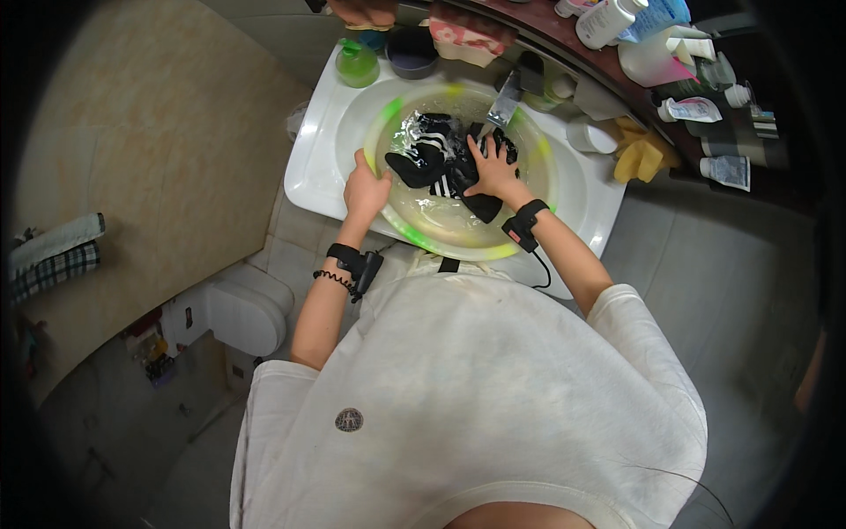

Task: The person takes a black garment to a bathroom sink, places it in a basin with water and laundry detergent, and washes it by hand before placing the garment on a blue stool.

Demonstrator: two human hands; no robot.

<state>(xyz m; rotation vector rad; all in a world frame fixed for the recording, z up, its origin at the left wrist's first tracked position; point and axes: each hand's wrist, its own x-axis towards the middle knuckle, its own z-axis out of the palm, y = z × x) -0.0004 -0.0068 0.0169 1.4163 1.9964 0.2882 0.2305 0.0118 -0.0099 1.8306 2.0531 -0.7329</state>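
Note:
A round, translucent basin (416, 236) with green and yellow patches on its rim rests in the white sink (308, 181). Water fills it, and a black cloth item with white stripes (420, 169) lies bunched in the water. My left hand (365, 188) grips the basin's left rim, thumb toward the inside. My right hand (495, 170) presses down on the right part of the black cloth with its fingers spread. Just beyond that hand, the metal faucet (506, 99) reaches over the basin.
A green soap bottle (357, 65) and a dark bowl (411, 53) stand at the sink's back left. Bottles and tubes crowd the shelf (564, 40) at the upper right. A yellow cloth (643, 152) hangs right of the sink. A white toilet (251, 309) is at lower left.

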